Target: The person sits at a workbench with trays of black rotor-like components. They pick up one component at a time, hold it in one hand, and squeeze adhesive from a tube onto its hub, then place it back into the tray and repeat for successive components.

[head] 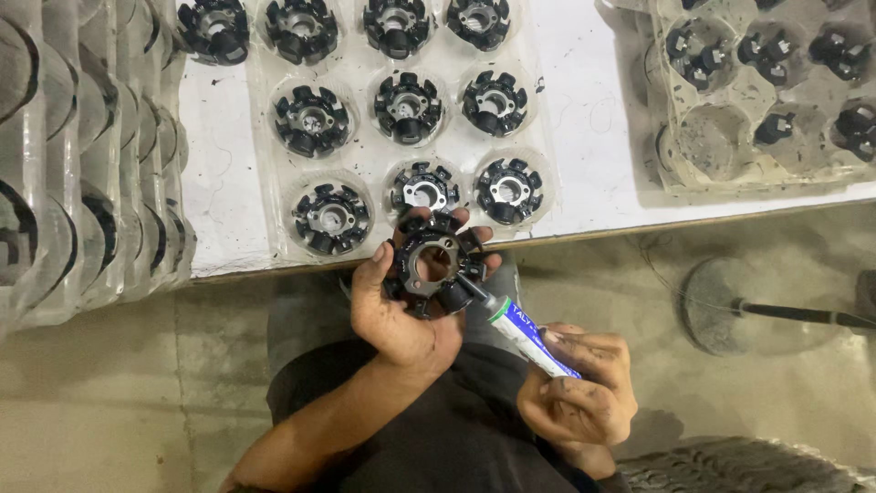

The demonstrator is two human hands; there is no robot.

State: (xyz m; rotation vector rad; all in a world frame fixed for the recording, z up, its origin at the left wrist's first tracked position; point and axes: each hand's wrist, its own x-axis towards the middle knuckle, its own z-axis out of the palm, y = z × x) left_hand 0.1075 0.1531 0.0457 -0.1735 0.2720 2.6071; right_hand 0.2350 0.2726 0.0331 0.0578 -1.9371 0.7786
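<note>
My left hand [397, 306] grips a black ring-shaped stator core [432, 263] with several radial poles, held just in front of the table edge. My right hand [579, 388] is closed on a white, blue and green glue tube [527, 334]. The tube's black nozzle touches the lower right pole of the core. On the white table above, a clear plastic tray [274, 196] holds several more black stator cores [314, 120], each in its own round pocket.
A stack of clear trays [87, 155] stands on edge at the left. A dirty tray [716, 146] with small black parts lies at the upper right. A round stool base [744, 306] stands on the concrete floor at right.
</note>
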